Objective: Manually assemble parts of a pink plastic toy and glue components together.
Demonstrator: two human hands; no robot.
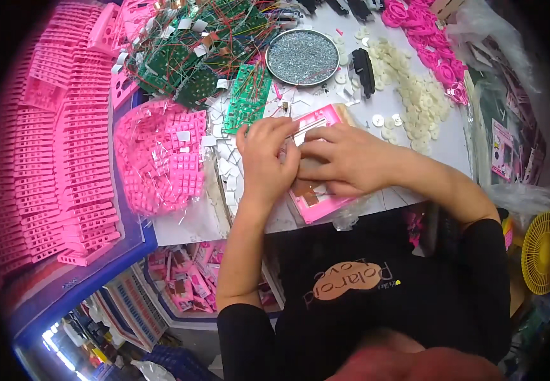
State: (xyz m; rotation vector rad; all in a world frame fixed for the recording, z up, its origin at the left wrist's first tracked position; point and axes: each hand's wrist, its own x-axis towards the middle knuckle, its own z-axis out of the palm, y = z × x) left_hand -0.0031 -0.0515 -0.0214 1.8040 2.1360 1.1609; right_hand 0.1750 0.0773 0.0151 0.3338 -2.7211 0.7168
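Observation:
A pink rectangular plastic casing [310, 211] lies tilted on the white tabletop in front of me, with its hollow inside facing up. My left hand [266, 155] is closed at the casing's left edge, fingers bent over it. Over the middle of the same casing, my right hand [344, 160] rests with curled fingers close to the left thumb. Whatever small part the fingertips press is hidden. Inside the casing, a brown piece [310, 194] shows below my right hand. Just beyond the left hand lies a green circuit board [247, 95].
A round dish of small metal screws [303, 57] stands at the back. Wired circuit boards [192, 57] pile up behind a bag of pink keypads [160, 159]. Stacked pink casings [65, 146] fill the left. Cream discs [414, 95] and pink rings [427, 47] lie right.

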